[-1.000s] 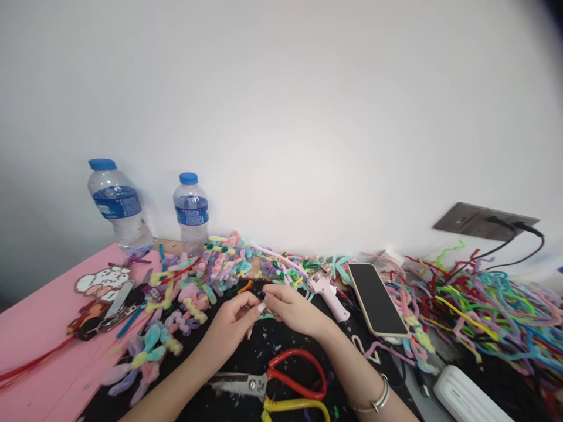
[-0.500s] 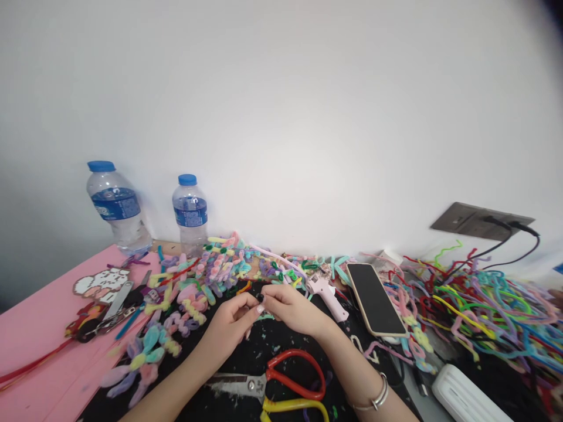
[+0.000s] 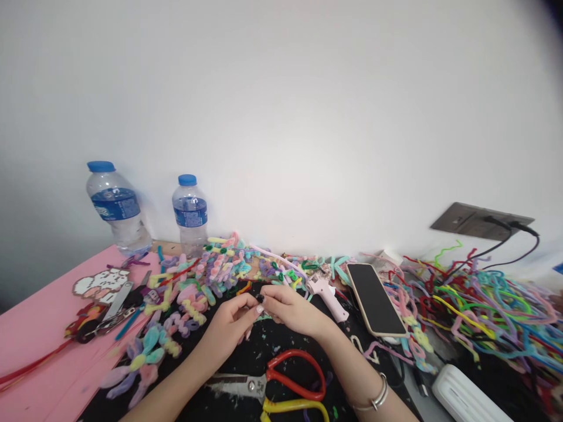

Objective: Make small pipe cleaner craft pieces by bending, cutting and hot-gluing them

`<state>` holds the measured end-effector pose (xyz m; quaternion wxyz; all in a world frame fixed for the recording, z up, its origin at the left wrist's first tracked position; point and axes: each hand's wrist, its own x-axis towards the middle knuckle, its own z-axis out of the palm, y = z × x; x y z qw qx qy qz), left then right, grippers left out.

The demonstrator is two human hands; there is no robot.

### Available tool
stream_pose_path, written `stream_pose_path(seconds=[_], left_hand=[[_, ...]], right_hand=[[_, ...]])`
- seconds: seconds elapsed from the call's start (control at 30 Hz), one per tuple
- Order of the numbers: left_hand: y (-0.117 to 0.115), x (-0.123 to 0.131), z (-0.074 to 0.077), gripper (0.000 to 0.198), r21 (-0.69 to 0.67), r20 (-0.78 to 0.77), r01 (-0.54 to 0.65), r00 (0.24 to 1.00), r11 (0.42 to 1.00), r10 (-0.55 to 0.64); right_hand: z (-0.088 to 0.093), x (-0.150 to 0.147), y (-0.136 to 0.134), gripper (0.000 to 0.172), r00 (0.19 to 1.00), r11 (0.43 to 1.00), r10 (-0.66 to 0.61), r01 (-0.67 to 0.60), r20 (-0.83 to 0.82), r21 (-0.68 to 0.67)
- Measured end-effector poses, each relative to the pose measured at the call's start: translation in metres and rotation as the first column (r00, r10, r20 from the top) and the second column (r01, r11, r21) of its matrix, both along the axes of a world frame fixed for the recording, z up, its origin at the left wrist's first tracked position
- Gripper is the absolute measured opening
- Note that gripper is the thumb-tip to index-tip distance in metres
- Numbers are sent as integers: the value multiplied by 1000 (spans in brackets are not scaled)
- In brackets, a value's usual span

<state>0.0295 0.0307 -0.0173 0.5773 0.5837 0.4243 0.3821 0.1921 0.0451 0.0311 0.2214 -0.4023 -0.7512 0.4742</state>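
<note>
My left hand (image 3: 233, 323) and my right hand (image 3: 288, 309) meet over the black mat (image 3: 246, 357), thumbs and fingertips pinched together. What they hold is mostly hidden; a small dark spot shows between the fingertips. A bit of mint-green pipe cleaner (image 3: 264, 317) peeks out just under the fingers, and I cannot tell whether it is held or lies on the mat. Nearer to me lie scissors (image 3: 259, 385) with one red and one yellow handle loop, blades pointing left. A pale pink glue gun (image 3: 328, 296) rests beyond my right wrist.
Fuzzy pipe-cleaner pieces (image 3: 224, 264) are heaped along the wall. Two water bottles (image 3: 190, 214) stand at the back left, near pink sheets (image 3: 39, 328). On the right are a phone (image 3: 377, 299), a tangle of pipe cleaners (image 3: 497, 316), a white case (image 3: 468, 395) and a wall socket (image 3: 466, 220).
Almost nothing differs. The fingertips have shifted very slightly while both hands stay pinched together in the same place.
</note>
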Motion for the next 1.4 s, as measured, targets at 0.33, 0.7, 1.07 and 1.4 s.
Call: stream_pose_path(seconds=[0.33, 0.7, 1.07, 1.4], left_hand=[[1, 1, 0, 31, -17, 8, -31, 999, 999, 31], [1, 1, -1, 33, -32, 10, -35, 999, 999, 36], [2, 0, -1, 33, -31, 27, -65, 997, 997, 66], [0, -1, 3, 32, -42, 83, -92, 992, 995, 95]], right_hand=[[7, 2, 0, 21, 997, 991, 66, -69, 29, 113], [2, 3, 3, 26, 998, 995, -53, 54, -17, 80], [-8, 5, 6, 23, 989, 992, -119, 116, -82, -42], [-6, 5, 5, 21, 989, 992, -123, 119, -86, -49]])
